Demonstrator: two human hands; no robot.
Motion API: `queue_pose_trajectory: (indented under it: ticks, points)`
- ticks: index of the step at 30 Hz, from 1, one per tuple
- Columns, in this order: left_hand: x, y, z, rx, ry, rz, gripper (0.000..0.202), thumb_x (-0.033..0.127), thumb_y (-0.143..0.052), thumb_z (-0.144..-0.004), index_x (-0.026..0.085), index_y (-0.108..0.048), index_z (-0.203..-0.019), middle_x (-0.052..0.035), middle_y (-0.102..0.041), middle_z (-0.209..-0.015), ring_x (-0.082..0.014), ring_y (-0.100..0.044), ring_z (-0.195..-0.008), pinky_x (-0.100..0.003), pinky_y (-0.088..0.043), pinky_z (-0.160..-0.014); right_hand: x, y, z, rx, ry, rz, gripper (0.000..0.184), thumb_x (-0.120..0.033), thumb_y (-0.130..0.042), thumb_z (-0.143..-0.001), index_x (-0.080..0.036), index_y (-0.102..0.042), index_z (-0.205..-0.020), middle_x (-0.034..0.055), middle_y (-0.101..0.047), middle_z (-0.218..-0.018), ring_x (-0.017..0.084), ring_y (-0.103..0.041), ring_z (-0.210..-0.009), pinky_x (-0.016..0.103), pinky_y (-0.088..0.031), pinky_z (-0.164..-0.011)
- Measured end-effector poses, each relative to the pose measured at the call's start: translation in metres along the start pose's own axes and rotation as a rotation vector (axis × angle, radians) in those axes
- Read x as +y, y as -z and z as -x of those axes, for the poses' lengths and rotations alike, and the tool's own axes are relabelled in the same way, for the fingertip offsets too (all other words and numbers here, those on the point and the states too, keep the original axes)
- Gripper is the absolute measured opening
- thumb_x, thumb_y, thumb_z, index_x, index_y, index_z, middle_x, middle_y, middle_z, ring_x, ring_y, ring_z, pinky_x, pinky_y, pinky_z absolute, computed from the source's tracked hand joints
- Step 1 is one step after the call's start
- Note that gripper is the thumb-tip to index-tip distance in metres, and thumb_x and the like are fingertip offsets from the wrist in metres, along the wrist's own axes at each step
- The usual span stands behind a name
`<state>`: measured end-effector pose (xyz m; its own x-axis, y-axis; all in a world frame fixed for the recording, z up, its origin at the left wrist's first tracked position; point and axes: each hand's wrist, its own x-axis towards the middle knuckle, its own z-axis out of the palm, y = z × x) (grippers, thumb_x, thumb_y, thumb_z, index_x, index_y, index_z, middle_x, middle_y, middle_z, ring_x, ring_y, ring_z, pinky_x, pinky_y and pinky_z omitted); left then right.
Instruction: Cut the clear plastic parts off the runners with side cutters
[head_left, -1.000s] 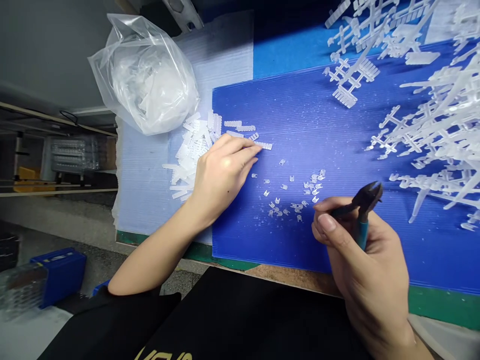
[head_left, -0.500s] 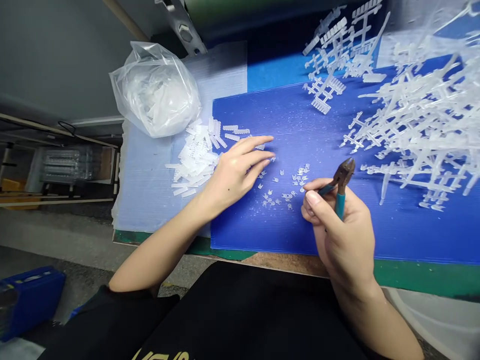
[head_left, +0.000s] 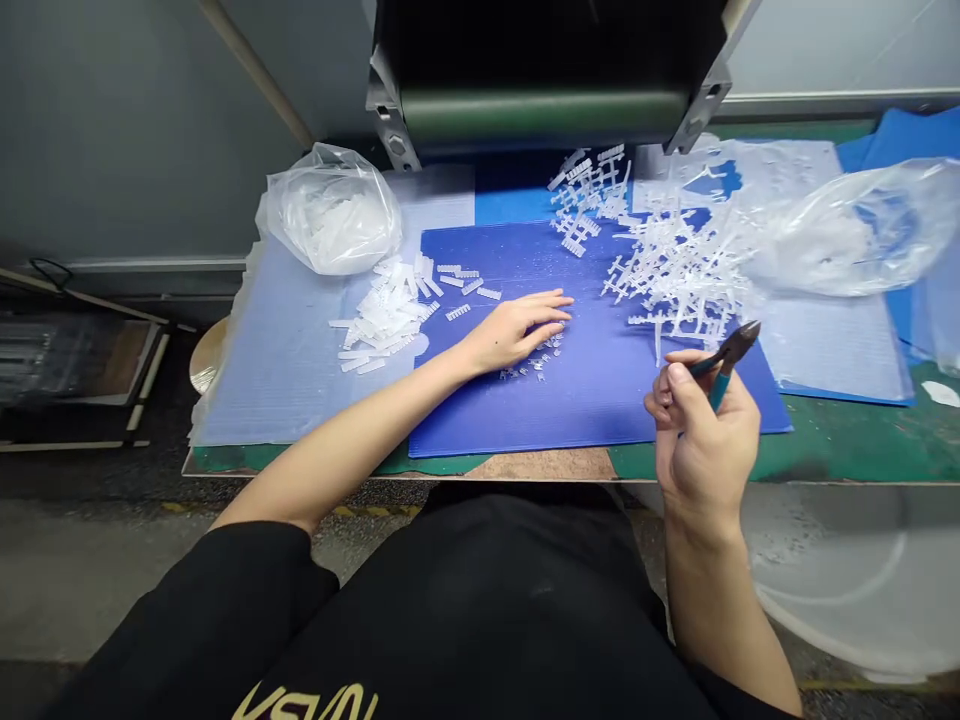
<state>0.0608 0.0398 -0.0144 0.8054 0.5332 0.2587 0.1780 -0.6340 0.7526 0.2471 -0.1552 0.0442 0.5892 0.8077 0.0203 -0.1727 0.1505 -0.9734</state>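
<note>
My left hand [head_left: 517,332] reaches over the blue corrugated sheet [head_left: 480,420], fingers stretched out and holding nothing. Small clear plastic clips [head_left: 540,366] lie under and beside its fingertips. My right hand [head_left: 705,430] is wrapped round a pair of side cutters [head_left: 733,352] with teal handles, the jaws pointing up and away to the right. Beyond the cutters spreads a tangled heap of clear plastic sprues [head_left: 686,265]. To the left of my left hand lie a pile of flat, clear toothed strips [head_left: 386,315] and a few loose ones.
A clear plastic bag [head_left: 334,215] of white pieces stands back left; another plastic bag [head_left: 862,235] lies back right. A green roller [head_left: 540,118] between metal brackets crosses the back. Below the table's right edge sits a large white tub [head_left: 855,580].
The view has swung right and shows more of the table. My left hand has moved right over the clips, which now sit gathered closer together. The cutters remain in my right hand.
</note>
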Motion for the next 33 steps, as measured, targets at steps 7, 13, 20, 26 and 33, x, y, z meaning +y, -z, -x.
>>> queue_pose_trajectory:
  ticks: [7, 13, 20, 26, 33]
  points:
    - [0.006, 0.001, 0.009, -0.203, -0.102, 0.091, 0.036, 0.044, -0.056, -0.107, 0.022, -0.082, -0.122, -0.0095, -0.08, -0.13, -0.0236, -0.075, -0.129, -0.041, -0.058, -0.116, 0.008, 0.032, 0.049, 0.035, 0.076, 0.154, 0.012, -0.034, -0.072, -0.099, -0.024, -0.071, -0.106, -0.003, -0.047, -0.077, 0.012, -0.042, -0.064, 0.026, -0.033, -0.057]
    - [0.014, 0.001, 0.029, -0.21, -0.144, 0.063, 0.042, 0.05, -0.054, -0.107, 0.02, -0.083, -0.115, -0.0132, -0.079, -0.132, -0.0244, -0.074, -0.129, -0.041, -0.058, -0.115, 0.003, 0.077, -0.002, 0.115, 0.285, 0.578, 0.031, -0.041, -0.077, -0.093, -0.02, -0.077, -0.117, 0.0037, -0.067, -0.09, 0.02, -0.061, -0.082, 0.036, -0.052, -0.079]
    - [0.013, -0.031, 0.017, -0.195, -0.175, -0.084, 0.05, 0.054, -0.072, -0.096, 0.022, -0.075, -0.134, -0.0152, -0.065, -0.154, -0.0301, -0.063, -0.144, -0.051, -0.048, -0.125, -0.022, 0.079, -0.144, -0.105, 0.354, 1.034, 0.033, -0.041, -0.073, -0.103, -0.016, -0.071, -0.123, 0.0087, -0.073, -0.12, 0.024, -0.072, -0.106, 0.046, -0.061, -0.097]
    - [0.0, -0.045, 0.0, -0.104, -0.194, -0.104, 0.034, 0.042, -0.063, -0.105, 0.016, -0.072, -0.124, -0.0126, -0.069, -0.142, -0.0256, -0.066, -0.133, -0.054, -0.053, -0.118, -0.032, 0.066, -0.18, -0.233, 0.311, 1.236, 0.035, -0.039, -0.072, -0.104, -0.016, -0.069, -0.129, 0.0093, -0.071, -0.128, 0.025, -0.072, -0.109, 0.045, -0.064, -0.093]
    - [0.0, -0.05, 0.0, -0.08, -0.215, -0.131, 0.032, 0.04, -0.067, -0.104, 0.017, -0.07, -0.126, -0.0114, -0.069, -0.139, -0.0244, -0.068, -0.128, -0.051, -0.057, -0.112, -0.073, 0.054, -0.198, -0.031, 0.407, 1.246, 0.03, -0.041, -0.07, -0.105, -0.015, -0.071, -0.121, 0.0085, -0.073, -0.121, 0.023, -0.072, -0.106, 0.044, -0.062, -0.094]
